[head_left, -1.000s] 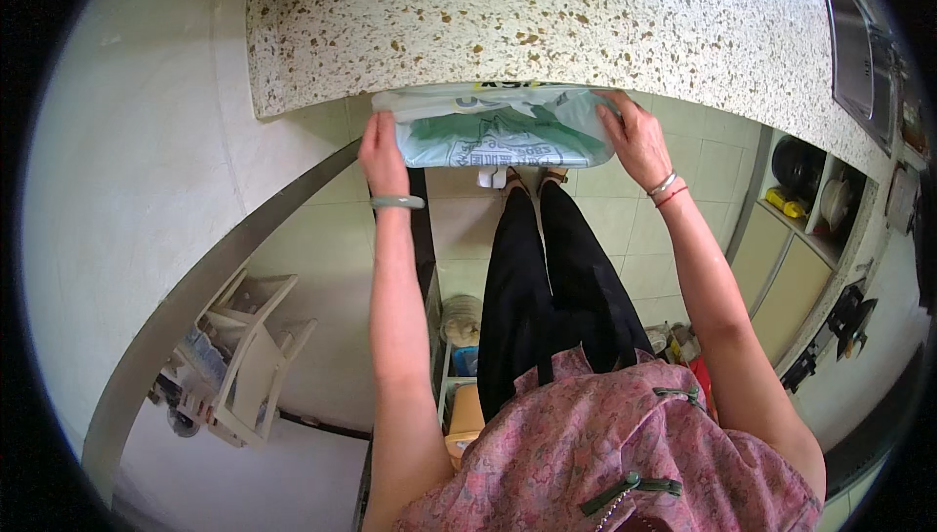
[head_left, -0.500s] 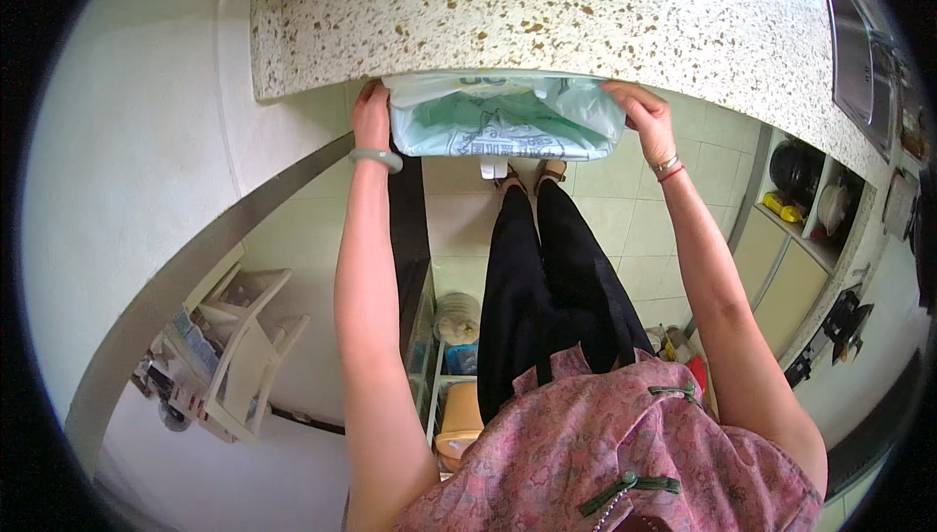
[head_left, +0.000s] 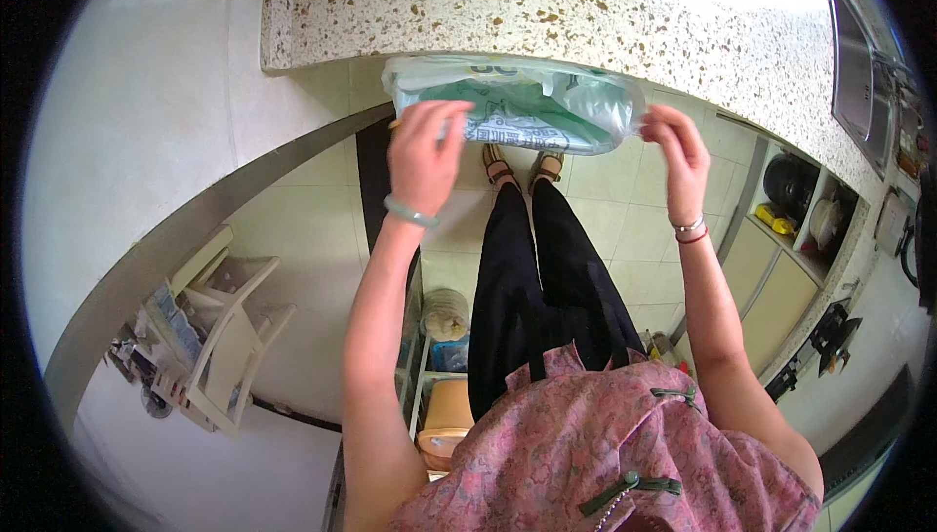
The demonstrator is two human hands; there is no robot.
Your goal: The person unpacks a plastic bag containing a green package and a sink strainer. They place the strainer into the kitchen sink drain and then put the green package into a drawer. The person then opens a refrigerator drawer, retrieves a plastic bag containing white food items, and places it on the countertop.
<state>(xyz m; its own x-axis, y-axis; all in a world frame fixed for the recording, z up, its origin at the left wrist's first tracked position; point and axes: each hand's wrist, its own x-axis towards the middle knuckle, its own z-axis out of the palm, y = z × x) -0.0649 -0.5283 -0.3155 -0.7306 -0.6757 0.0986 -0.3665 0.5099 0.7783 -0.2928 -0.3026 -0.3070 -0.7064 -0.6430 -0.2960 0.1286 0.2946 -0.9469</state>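
A whitish-green plastic bag (head_left: 527, 122) with dark print hangs spread along the counter's front edge, its mouth facing up. It appears to line a bin, though the bin itself is mostly covered. My left hand (head_left: 427, 159), with a jade-coloured bangle at the wrist, is over the bag's near left rim; its fingers stretch over the opening, thumb a little apart. At the bag's right end, my right hand (head_left: 678, 156) has bent fingers pinching the loose plastic edge. A silver bracelet and a red cord circle that wrist.
The speckled stone counter (head_left: 547, 5) runs across the front, with a dark hob (head_left: 859, 63) at its right. Open shelves (head_left: 805, 205) hold a black pot. A white wall (head_left: 146, 142) stands at left; a folded cream chair (head_left: 229, 337) is below it. My feet stand under the bag.
My left hand has come away from the bag's far left corner and moved nearer and rightward over the rim. The right hand has shifted slightly right, pulling the bag's edge outward.
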